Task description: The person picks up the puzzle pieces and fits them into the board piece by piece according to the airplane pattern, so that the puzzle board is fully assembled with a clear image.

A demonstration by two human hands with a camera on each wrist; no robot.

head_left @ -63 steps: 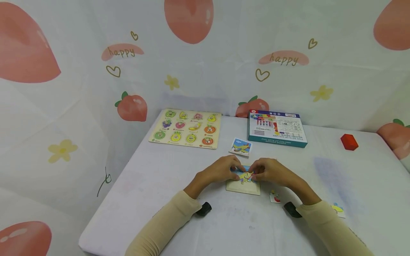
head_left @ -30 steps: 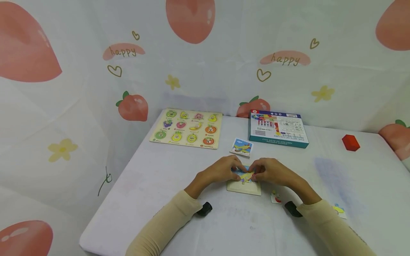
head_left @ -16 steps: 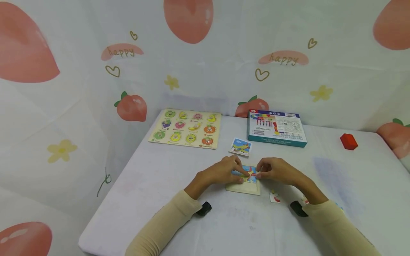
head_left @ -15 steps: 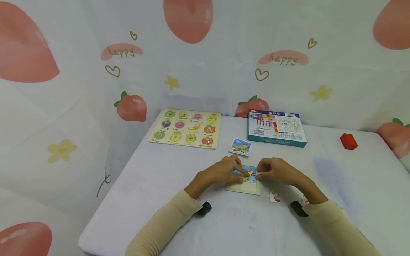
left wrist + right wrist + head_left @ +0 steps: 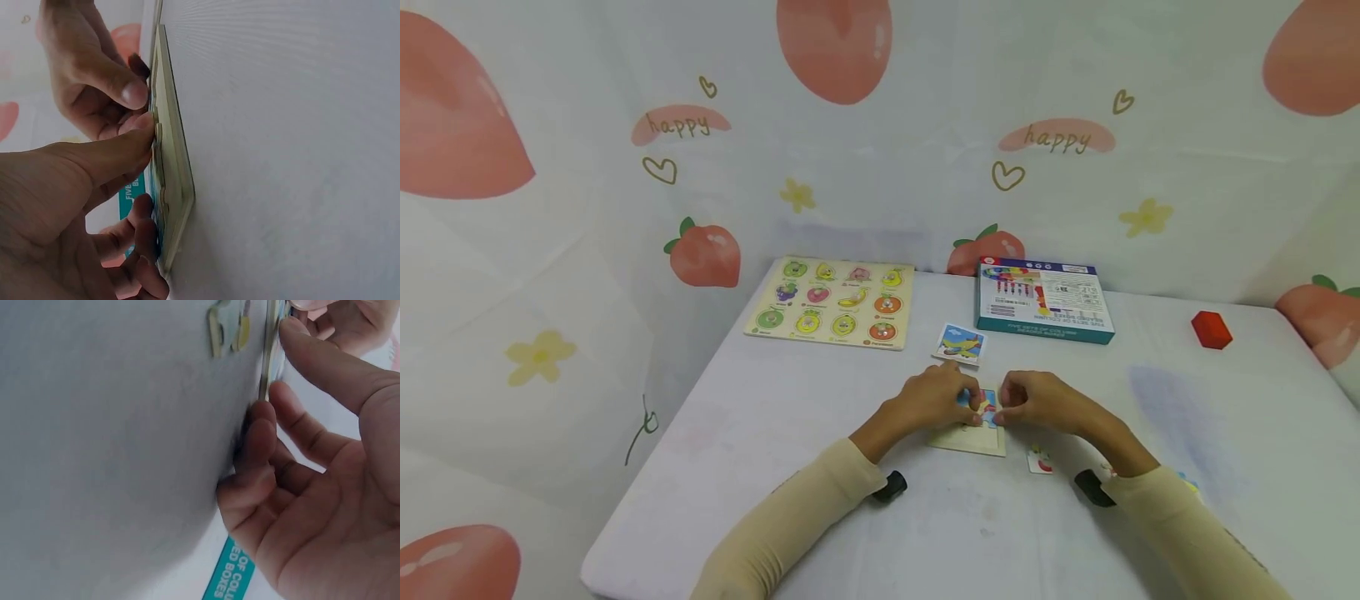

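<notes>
A small wooden jigsaw board [image 5: 966, 444] lies on the table, with blue, yellow and red puzzle pieces [image 5: 988, 400] in its far part and bare wood at its near part. Over those pieces is my left hand [image 5: 931, 397], its thumb and bent fingers pinching at a piece that they largely cover. At the board's right edge, my right hand [image 5: 1047, 402] grips with thumb and forefinger, as the right wrist view shows. The left wrist view has the board [image 5: 181, 181] edge-on. A loose puzzle piece [image 5: 1040, 460] lies just right of the board.
Behind the board sits a small airplane picture puzzle [image 5: 960, 343]. Farther back are a fruit peg board [image 5: 831, 304] and a teal-sided box [image 5: 1043, 302]. A red block [image 5: 1212, 330] stands at right. Another piece [image 5: 1187, 482] is partly hidden by the right sleeve.
My right hand has shifted right from the board's middle to its edge. The left forefinger, stretched across the pieces half a second ago, has drawn back and bent toward the thumb.
</notes>
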